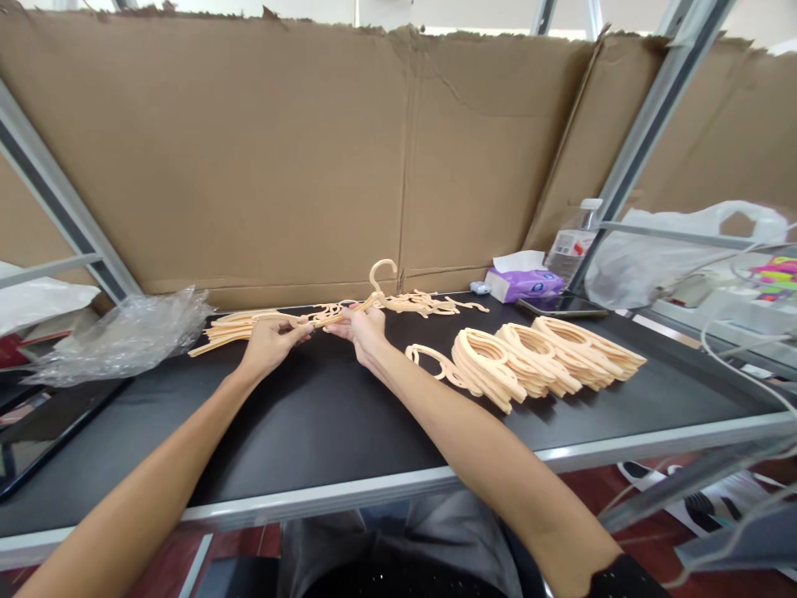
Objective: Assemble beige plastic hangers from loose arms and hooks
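Lower-left edge: I see a dark tablet (pixel 53 440) and, above it, a clear plastic bag (pixel 124 340), both at the side of the black table (pixel 299 448).
Pale strips, left of centre: a pile of strips (pixel 224 330) lies just behind the left hand (pixel 272 342); I count these as parts left to use.
Left hand: thumb and fingers together, clamped on the near-left end of the hanger (pixel 376 291).
Hanger: mid-frame, held above the table between both hands, hook pointing up; I judge this one to be in progress, with the hook on, though the fingers hide the joints from me.
Right hand: the right hand (pixel 369 332) is closed around the bar below the hook.
Loose hooks, centre: a scattered heap of hooks (pixel 427 303) lies behind the hands, so plenty seems left.
Ring piece, right of centre: one ring piece (pixel 429 359) lies beside the stacks.
Pale stacks, right: neat stacks (pixel 539 357) of ring-topped pieces; they may be done or waiting, I cannot tell which.
Upper right: a purple tissue pack (pixel 526 284) and a bottle (pixel 569 242) stand apart from the work.
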`<control>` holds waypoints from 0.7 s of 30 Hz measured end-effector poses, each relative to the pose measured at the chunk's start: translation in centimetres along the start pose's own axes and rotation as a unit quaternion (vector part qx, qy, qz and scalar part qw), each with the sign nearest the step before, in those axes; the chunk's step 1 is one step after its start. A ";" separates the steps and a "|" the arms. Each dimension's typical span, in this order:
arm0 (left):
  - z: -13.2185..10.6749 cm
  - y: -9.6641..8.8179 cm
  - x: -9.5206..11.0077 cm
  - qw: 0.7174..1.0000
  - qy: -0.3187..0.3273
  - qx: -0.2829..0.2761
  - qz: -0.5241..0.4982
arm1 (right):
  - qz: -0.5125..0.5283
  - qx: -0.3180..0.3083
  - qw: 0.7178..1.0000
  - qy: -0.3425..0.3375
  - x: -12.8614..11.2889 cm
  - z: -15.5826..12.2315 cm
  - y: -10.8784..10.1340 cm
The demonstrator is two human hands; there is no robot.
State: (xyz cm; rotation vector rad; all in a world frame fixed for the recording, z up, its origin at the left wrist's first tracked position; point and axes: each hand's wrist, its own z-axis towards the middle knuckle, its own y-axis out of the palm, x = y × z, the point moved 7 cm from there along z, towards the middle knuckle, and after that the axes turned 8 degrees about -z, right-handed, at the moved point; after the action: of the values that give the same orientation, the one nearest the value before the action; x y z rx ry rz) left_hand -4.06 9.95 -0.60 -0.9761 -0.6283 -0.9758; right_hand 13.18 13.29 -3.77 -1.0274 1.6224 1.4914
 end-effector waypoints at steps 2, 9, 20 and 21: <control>-0.1 0.2 -0.3 1.000 -0.010 0.003 -0.022 | 0.004 -0.006 1.000 -0.001 0.0 0.1 0.0; -0.3 0.4 -0.3 0.996 -0.044 0.014 -0.071 | 0.011 -0.036 0.999 -0.014 -0.4 -0.2 0.7; -0.8 2.4 -0.8 0.961 -0.136 -0.050 -0.238 | 0.048 -0.097 0.994 -0.029 -1.1 -1.4 2.0; -0.9 2.7 -0.6 0.951 -0.140 -0.059 -0.268 | 0.038 -0.104 0.993 -0.030 -1.1 -1.5 2.2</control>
State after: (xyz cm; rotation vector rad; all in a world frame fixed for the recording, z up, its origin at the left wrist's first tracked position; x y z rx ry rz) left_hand -1.90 9.95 -2.60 -1.0833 -1.1228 -1.3760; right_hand 11.71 11.94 -1.70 -1.0316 1.5017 1.7543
